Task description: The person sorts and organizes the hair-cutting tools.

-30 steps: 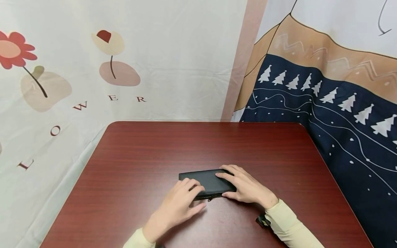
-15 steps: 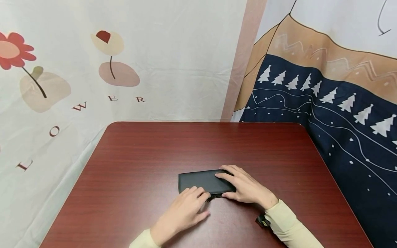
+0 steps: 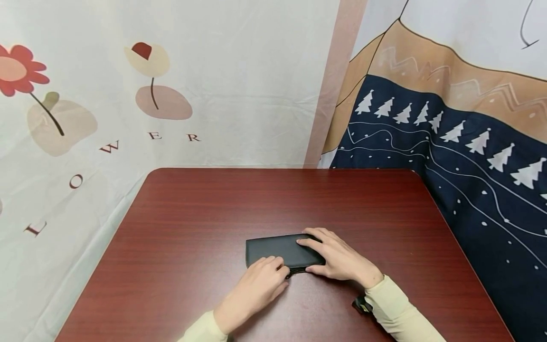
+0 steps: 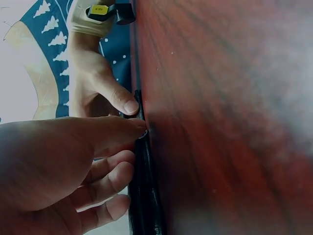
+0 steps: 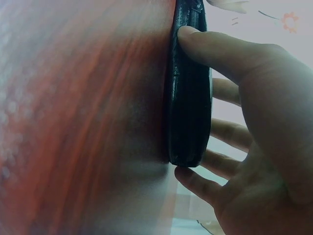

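A black zip-up wallet [image 3: 273,251] lies flat on the reddish-brown table, its zipped edge facing the person. My right hand [image 3: 339,256] grips its right end, the thumb at the near edge and the fingers spread over the top and far side. At the middle of the near edge, the thumb and forefinger of my left hand [image 3: 259,287] pinch the zipper pull, which the fingertips mostly hide. The other left fingers are bent beside the wallet in the left wrist view. Zipper teeth [image 5: 194,18] show beyond the right thumb in the right wrist view.
The table [image 3: 205,204] has rounded far corners and ends at hanging cloths. A pale cloth [image 3: 239,71] with flower prints hangs behind and to the left, a navy and tan cloth [image 3: 470,156] to the right. A small dark device [image 3: 362,305] sits at the right wrist.
My left hand has moved right and nearer along the wallet's front edge, and its thumb and forefinger have closed at the zipper pull. The right hand and the wallet have stayed almost still.
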Demonstrator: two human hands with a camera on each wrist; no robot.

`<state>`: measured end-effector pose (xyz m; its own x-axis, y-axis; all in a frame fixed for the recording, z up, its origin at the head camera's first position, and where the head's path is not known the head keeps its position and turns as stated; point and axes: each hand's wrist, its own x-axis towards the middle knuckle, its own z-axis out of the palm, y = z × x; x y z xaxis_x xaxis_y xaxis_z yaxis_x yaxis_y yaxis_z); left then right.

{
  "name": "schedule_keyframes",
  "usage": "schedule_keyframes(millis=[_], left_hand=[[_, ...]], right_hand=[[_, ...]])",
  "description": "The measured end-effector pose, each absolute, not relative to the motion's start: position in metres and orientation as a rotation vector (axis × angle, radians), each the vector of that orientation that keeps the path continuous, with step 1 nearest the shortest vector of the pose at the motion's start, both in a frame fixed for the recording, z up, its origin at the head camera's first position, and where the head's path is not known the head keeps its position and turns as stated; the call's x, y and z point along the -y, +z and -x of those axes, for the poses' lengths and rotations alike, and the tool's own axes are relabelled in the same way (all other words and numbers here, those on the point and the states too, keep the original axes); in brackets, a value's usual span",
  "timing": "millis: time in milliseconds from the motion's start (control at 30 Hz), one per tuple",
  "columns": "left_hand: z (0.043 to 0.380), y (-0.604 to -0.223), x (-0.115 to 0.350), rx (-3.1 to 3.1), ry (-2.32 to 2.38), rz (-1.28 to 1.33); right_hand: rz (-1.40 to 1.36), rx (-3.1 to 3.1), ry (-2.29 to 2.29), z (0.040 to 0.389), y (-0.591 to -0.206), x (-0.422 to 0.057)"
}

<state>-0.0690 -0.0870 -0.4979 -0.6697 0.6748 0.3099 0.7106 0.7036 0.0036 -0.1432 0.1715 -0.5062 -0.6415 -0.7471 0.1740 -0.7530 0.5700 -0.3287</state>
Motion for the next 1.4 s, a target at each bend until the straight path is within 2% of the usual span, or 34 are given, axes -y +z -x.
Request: schedule_keyframes(millis=[733,1400], left_hand=[[0.081,-0.498,0.073,2.581,-0.03,1.057],[0.082,-0.498,0.074,2.62,-0.277,1.042]], right_hand=[[-1.323,2.778,0.604,0.143,-0.506,-0.171],[-1.32,2.782,0.614,0.144,-0.507,-0.171]])
